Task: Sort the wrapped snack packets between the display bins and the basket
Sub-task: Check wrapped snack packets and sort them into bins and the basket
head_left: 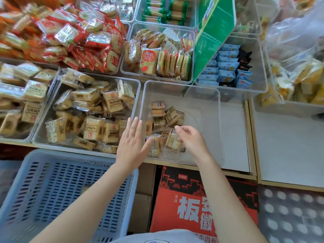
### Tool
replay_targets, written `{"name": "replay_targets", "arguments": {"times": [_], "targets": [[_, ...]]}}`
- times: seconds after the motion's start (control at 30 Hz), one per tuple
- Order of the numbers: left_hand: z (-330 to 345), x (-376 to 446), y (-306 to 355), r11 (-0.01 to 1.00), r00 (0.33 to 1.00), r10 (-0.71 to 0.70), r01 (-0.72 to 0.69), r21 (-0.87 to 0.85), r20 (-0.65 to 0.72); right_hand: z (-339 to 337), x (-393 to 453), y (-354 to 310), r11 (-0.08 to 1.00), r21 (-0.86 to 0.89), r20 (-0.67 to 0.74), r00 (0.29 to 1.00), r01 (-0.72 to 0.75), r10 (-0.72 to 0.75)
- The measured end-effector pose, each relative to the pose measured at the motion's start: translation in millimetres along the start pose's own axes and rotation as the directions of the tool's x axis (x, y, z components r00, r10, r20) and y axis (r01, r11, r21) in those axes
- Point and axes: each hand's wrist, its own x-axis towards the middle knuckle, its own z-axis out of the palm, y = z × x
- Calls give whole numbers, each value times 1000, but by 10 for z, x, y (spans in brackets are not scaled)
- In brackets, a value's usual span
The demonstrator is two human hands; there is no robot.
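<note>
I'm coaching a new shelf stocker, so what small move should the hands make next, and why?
Probably the right hand should close on the near packet under its curled fingers in the nearly empty clear bin. The left hand is flat and open at that bin's left wall, holding nothing, and the blue basket sits just below, ready to receive it.

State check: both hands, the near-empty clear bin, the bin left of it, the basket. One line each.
Left hand: open, fingers straight, over the wall between the two front bins, holding nothing.
Right hand: fingers loosely curled above the packets; a grip cannot be told.
Near-empty clear bin: a small cluster of tan packets at its left side.
Bin left of it: heaped with tan packets.
Blue basket: looks nearly empty.
</note>
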Motion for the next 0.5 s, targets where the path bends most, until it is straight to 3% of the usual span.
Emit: {"name": "replay_targets", "arguments": {"times": [0.1, 0.23, 0.37, 0.5], "targets": [[-166, -143, -216, 991, 994, -35, 20, -134, -105, 201, -133, -257, 997, 5, 74, 994, 83, -83], [-402, -392, -849, 978, 952, -209, 198, -73, -224, 792, -204, -589, 984, 19, 250, 952, 177, -176], [-698, -415, -1338, 934, 929, -353, 356, 14, -111, 1526, -116, -787, 988, 6, 377, 914, 157, -148], [-859, -256, -1422, 941, 943, -332, 328, 78, 32, 2036, 53, -843, 993, -111, 310, 951, 27, 9]]}}
